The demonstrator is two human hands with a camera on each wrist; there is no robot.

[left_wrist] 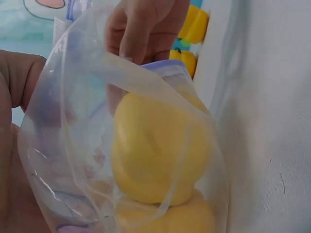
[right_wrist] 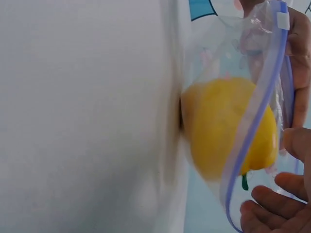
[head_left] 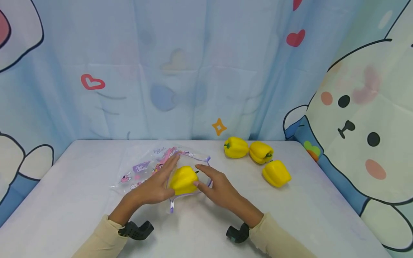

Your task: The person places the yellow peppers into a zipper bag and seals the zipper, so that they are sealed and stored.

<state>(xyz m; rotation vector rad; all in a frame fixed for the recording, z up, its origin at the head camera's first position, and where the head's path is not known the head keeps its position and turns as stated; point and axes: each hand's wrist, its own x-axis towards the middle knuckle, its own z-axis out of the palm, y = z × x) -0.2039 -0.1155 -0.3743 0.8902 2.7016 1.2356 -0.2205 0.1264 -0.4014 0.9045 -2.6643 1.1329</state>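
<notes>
A clear zip bag (head_left: 161,166) printed with pink and purple cartoon figures lies on the white desk (head_left: 80,200), slightly left of centre. Inside its near right end sits a yellow bell pepper (head_left: 183,180), its green stem pointing right.

The left hand (head_left: 155,186) lies along the left side of the pepper with its fingers straight, the fingertips reaching toward the far edge of the bag; the grip is released, the hand only touching the plastic. The right hand (head_left: 217,186) is at the right side of the pepper, its fingers stretched out and loosely relaxed beside the bag's purple zip edge (right_wrist: 252,131); whether they pinch the plastic cannot be told.

In the left wrist view the pepper shows through the clear film, with fingers of the other hand (left_wrist: 146,29) at the bag's far edge.

Three more yellow peppers lie on the desk to the far right: one (head_left: 236,147) just beside a second (head_left: 260,152), and a third (head_left: 276,173) nearer. A pale blue cartoon curtain (head_left: 193,71) hangs behind the desk.
</notes>
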